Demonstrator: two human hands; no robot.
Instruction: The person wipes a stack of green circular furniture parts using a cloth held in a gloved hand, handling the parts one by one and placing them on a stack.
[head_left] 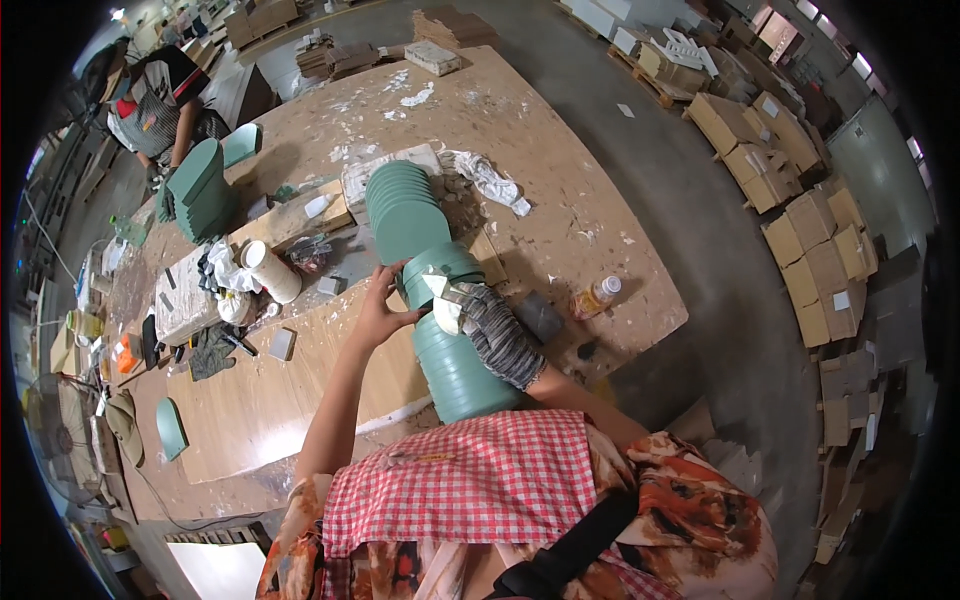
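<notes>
In front of me stands a near stack of green round-ended boards (455, 365), reaching toward my apron. Beyond it, a second fanned row of green boards (408, 222) leans on a pale block. Between the two lies a green board (447, 262). My left hand (378, 308) is bare and grips this board's left edge, with thumb and fingers apart around it. My right hand (478, 312) wears a grey striped knit glove and presses a bunched white cloth (444, 300) on the board. The cloth and sleeve hide most of the right fingers.
A bottle of amber liquid (597, 297) and a dark block (540, 317) lie right. Left are a white tub (271, 271), a grey glove (212, 350) and a loose green board (171, 428). A co-worker (165, 105) stands far left beside another green stack (200, 195).
</notes>
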